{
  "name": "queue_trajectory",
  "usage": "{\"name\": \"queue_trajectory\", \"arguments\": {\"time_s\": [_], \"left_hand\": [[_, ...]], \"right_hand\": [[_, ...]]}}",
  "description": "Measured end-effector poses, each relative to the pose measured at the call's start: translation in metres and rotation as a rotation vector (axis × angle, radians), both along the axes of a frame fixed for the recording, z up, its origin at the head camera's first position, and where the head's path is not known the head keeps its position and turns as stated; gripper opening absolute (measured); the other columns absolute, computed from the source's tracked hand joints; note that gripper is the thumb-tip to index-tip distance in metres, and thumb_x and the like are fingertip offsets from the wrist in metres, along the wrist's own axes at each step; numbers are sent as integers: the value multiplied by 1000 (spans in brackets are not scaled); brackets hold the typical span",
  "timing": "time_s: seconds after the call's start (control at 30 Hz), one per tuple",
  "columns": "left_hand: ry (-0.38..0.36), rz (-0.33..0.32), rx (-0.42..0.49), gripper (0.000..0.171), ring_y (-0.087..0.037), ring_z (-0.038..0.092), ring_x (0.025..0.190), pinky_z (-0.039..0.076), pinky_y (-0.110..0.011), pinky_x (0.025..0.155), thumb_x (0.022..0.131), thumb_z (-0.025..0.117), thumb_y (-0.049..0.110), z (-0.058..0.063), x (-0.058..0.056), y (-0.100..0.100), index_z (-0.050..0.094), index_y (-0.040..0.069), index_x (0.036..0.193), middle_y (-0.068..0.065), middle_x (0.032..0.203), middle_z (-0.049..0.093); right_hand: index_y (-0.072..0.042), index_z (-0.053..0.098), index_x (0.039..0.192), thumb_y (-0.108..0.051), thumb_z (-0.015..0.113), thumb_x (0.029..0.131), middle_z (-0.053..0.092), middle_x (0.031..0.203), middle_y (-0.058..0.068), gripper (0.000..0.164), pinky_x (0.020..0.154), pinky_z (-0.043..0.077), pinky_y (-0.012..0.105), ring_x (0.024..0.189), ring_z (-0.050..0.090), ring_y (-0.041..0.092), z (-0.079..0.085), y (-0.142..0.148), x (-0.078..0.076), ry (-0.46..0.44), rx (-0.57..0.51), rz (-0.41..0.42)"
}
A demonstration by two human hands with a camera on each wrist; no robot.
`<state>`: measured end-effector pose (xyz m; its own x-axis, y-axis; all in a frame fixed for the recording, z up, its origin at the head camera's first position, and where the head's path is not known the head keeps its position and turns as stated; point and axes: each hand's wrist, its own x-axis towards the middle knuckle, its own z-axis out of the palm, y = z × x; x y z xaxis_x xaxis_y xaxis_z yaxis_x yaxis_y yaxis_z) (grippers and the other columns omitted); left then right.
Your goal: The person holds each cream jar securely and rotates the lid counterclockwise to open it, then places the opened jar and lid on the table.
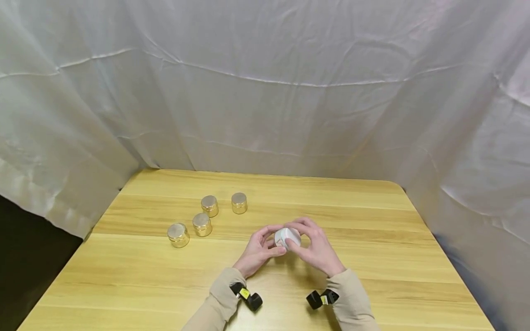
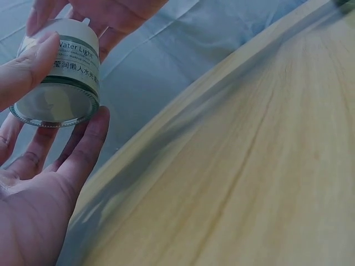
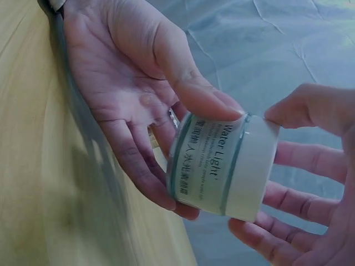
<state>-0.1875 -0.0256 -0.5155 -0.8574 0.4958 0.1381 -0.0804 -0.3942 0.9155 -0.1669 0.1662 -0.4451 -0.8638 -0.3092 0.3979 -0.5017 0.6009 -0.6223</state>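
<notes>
Held up over the table between both hands is a cream jar [image 1: 287,239], with a clear body, a "Water Light" label [image 3: 202,158] and a white lid [image 3: 252,169]. My left hand [image 1: 256,253] grips the body, its thumb on the label and its fingers around the far side and the base. On the lid, the thumb and fingertips of my right hand [image 1: 315,248] pinch the rim. The left wrist view shows the jar [image 2: 72,69] tilted, its glass base turned toward that camera. The lid sits on the jar.
Several gold-lidded jars stand to the left: one far left [image 1: 178,235], two close together [image 1: 202,225] [image 1: 210,206], another [image 1: 239,203] farther right. They rest on a wooden table [image 1: 372,220]. A pale curtain [image 1: 265,115] hangs behind it and at its sides.
</notes>
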Motion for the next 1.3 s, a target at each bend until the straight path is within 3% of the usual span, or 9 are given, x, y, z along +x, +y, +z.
{"name": "queue_trajectory", "arguments": {"time_s": [0.13, 0.4, 0.57, 0.73, 0.83, 0.93, 1.1, 1.17, 1.3], "left_hand": [[-4, -1, -8, 70, -11, 65, 114, 59, -24, 94, 84, 78, 4, 0, 0, 0, 41, -7, 143, -1, 137, 55], [-27, 26, -28, 69, -13, 66, 109, 60, -26, 92, 82, 79, 1, 0, 1, -1, 42, -7, 140, -1, 134, 54], [-10, 34, -43, 67, -15, 66, 110, 61, -28, 91, 80, 79, -1, 2, 1, -1, 44, -8, 137, -1, 133, 54], [18, 46, -58, 67, -16, 66, 111, 61, -29, 91, 78, 79, -3, 3, 1, -1, 45, -9, 135, -1, 131, 55], [24, 49, -54, 68, -15, 66, 110, 61, -29, 91, 77, 80, -3, 4, 1, -1, 45, -10, 135, 0, 129, 56], [21, 51, -54, 69, -15, 66, 109, 60, -28, 91, 77, 80, -2, 4, 1, -1, 45, -10, 135, 1, 127, 56], [17, 57, -74, 68, -14, 67, 108, 60, -27, 91, 76, 82, 0, 3, 1, -1, 47, -8, 134, 1, 127, 57], [14, 60, -83, 68, -14, 67, 108, 60, -27, 91, 76, 83, 1, 3, 1, -1, 47, -7, 134, 1, 128, 57], [7, 61, -85, 68, -14, 67, 109, 60, -26, 91, 77, 83, 1, 4, 2, -1, 47, -7, 134, 0, 129, 57]], "right_hand": [[-9, 69, 122, -20, 76, 87, 67, 118, 7, 38, 81, 58, 46, 93, 65, 18, -1, -2, 1, -3, -10, -22], [-4, 70, 116, -25, 73, 91, 67, 102, 8, 33, 66, 58, 35, 74, 60, 11, -4, -6, 1, -41, -61, -131], [-6, 72, 111, -23, 77, 88, 69, 103, 5, 29, 66, 58, 35, 74, 61, 8, -2, -5, 1, -40, -77, -78], [-12, 71, 116, -18, 77, 86, 68, 116, 5, 31, 83, 55, 40, 93, 64, 15, 1, -2, 1, -62, -63, 4], [-13, 69, 122, -20, 75, 88, 65, 123, 5, 35, 90, 51, 46, 100, 62, 20, 1, -2, 1, -88, -50, 8], [-11, 68, 123, -25, 72, 91, 65, 122, 7, 36, 86, 54, 48, 95, 63, 19, 1, -3, 1, -98, -49, -34], [-5, 70, 115, -26, 72, 92, 68, 104, 7, 31, 69, 57, 28, 78, 61, 12, -1, -5, 0, -88, -58, -114], [-5, 71, 113, -26, 74, 91, 68, 101, 6, 31, 66, 56, 25, 75, 60, 10, -1, -4, 0, -90, -58, -123], [-8, 72, 114, -27, 75, 90, 69, 104, 4, 31, 69, 58, 34, 77, 60, 9, 1, -3, 1, -101, -55, -87]]}}
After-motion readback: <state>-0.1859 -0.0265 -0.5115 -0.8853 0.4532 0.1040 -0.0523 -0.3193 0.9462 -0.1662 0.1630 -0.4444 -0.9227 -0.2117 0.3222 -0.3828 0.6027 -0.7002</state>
